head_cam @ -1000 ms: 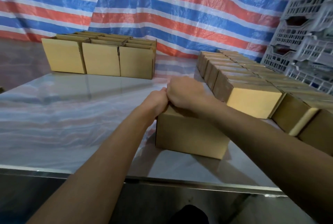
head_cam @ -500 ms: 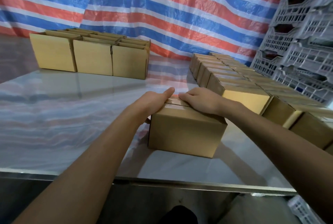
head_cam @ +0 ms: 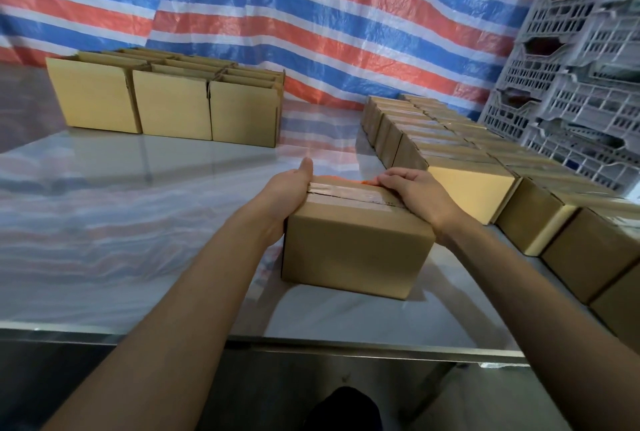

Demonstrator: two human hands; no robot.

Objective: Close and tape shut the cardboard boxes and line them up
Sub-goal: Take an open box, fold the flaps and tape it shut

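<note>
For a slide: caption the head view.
Left hand and right hand press the taped box on the table beside rows of closed boxes.

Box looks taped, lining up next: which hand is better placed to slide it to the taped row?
Left, probably. The left hand lies against the box opposite the row of taped boxes, so it can push that way; the right hand rests on the side facing the row.

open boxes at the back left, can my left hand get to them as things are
Probably yes, with a stretch: only bare table lies between the left hand and the open boxes. The hand first has to leave the taped box it presses.
</note>
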